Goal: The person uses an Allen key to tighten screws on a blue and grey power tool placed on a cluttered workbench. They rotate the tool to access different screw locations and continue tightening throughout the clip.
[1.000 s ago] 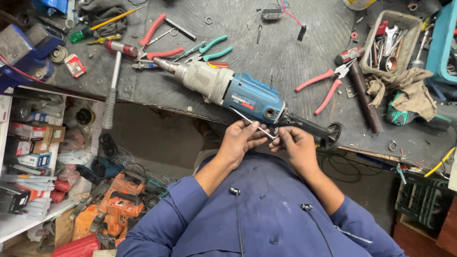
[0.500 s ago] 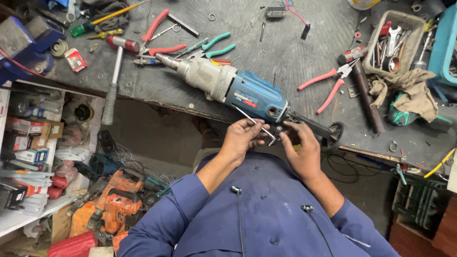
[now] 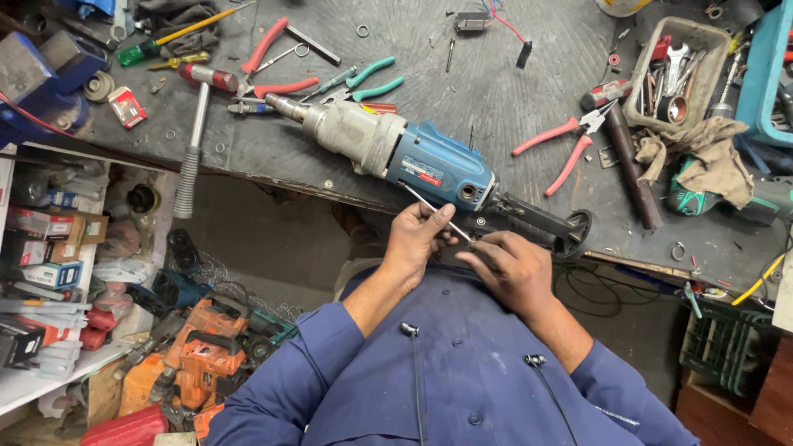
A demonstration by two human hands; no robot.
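Drawing closer together than a moment ago, the left hand (image 3: 421, 239) pinches a thin metal rod (image 3: 435, 212) beside the blue drill (image 3: 396, 153), while the right hand (image 3: 508, 268) curls shut on something unseen.

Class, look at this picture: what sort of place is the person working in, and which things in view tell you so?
Most likely a power-tool repair workshop: a blue and grey drill lies on a worn workbench strewn with pliers, and more orange power tools sit below.
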